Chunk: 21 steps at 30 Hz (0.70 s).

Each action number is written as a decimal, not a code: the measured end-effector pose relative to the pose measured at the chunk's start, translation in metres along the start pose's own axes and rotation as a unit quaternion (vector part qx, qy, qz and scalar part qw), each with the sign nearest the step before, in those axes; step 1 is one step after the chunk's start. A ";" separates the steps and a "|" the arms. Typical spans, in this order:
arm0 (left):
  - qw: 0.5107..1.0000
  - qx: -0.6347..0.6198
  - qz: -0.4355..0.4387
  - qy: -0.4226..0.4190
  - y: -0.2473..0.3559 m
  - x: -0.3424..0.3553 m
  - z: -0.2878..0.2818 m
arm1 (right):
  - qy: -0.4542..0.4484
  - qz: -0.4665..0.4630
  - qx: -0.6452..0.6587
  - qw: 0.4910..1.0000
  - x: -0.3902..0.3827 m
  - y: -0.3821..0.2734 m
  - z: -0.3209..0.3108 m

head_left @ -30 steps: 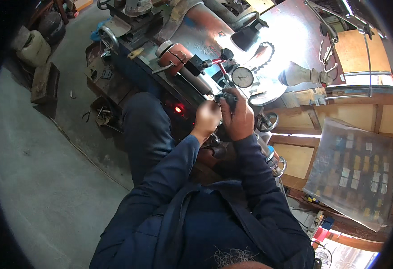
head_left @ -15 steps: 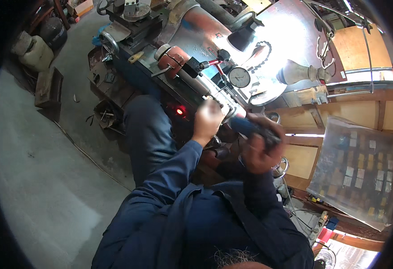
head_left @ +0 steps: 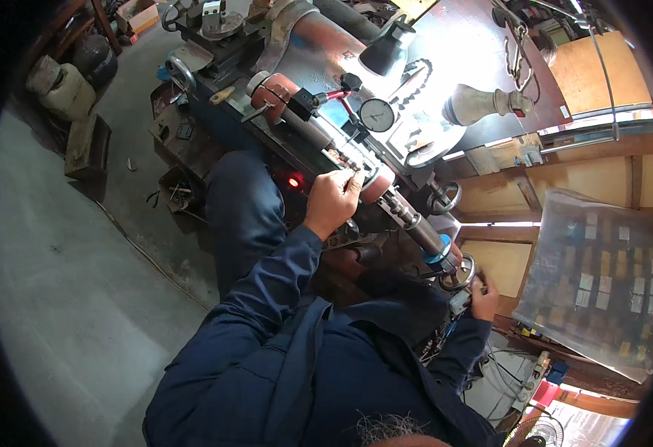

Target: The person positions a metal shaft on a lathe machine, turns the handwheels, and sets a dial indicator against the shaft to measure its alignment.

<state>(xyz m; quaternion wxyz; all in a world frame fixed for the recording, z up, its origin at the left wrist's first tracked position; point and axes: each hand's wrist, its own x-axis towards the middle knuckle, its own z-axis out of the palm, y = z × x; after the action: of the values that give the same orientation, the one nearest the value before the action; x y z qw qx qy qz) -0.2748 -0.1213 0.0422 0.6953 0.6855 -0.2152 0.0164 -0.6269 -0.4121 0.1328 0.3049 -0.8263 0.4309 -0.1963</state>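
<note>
My left hand (head_left: 334, 197) has thumb and fingertips pinched together at the metal shaft of a long machine; what lies between them is hidden. Just past the fingertips is a reddish ring (head_left: 378, 185), with a stepped metal shaft (head_left: 399, 207) running from it down to the right. That line continues as a dark cylinder with a blue collar (head_left: 438, 249). My right hand (head_left: 484, 299) curls its fingers at the right edge of a metal handwheel (head_left: 458, 273), its grip partly hidden. A round dial gauge (head_left: 376, 115) on a red-jointed arm stands above the shaft.
A second handwheel (head_left: 446, 197) sits right of the shaft. Two work lamps, one dark-shaded (head_left: 387, 51) and one pale (head_left: 477, 105), hang over the bright machine top. A red light (head_left: 293, 182) glows near my knee. A wooden box (head_left: 88, 147) and jugs stand on the left floor.
My right hand has moved down and right from a blurred blue-and-dark piece beside the shaft to the handwheel. The stepped shaft now shows. My left hand stays at the shaft; the view has shifted slightly.
</note>
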 end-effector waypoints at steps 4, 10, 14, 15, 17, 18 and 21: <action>0.988 -0.094 -0.110 -0.061 -0.001 0.002 -0.001 | -0.106 0.004 -0.150 0.983 -0.002 0.068 0.027; 0.987 -0.073 -0.126 -0.064 -0.006 0.002 0.002 | -0.092 0.001 -0.095 0.991 -0.007 0.066 0.057; 0.989 -0.056 -0.123 -0.062 -0.008 0.003 0.002 | 0.025 -0.062 0.007 0.998 -0.003 0.067 0.071; 0.989 -0.060 -0.119 -0.063 -0.009 0.003 0.002 | 0.005 -0.006 0.027 1.000 -0.002 0.072 0.073; 0.980 -0.086 -0.163 -0.068 -0.012 0.003 0.002 | 0.016 -0.013 0.148 0.989 -0.002 0.087 0.074; 0.979 -0.081 -0.176 -0.069 -0.014 0.004 0.001 | 0.038 -0.016 0.146 0.988 -0.002 0.095 0.071; 0.958 -0.123 -0.259 0.021 -0.019 0.003 -0.001 | -0.049 -0.040 -0.094 0.994 -0.001 0.109 0.047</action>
<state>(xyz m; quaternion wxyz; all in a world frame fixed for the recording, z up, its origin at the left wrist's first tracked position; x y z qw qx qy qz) -0.2661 -0.1226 0.0253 0.7590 0.6267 -0.0161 -0.1759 -0.6648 -0.4437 0.0247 0.2385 -0.8765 0.3988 -0.1262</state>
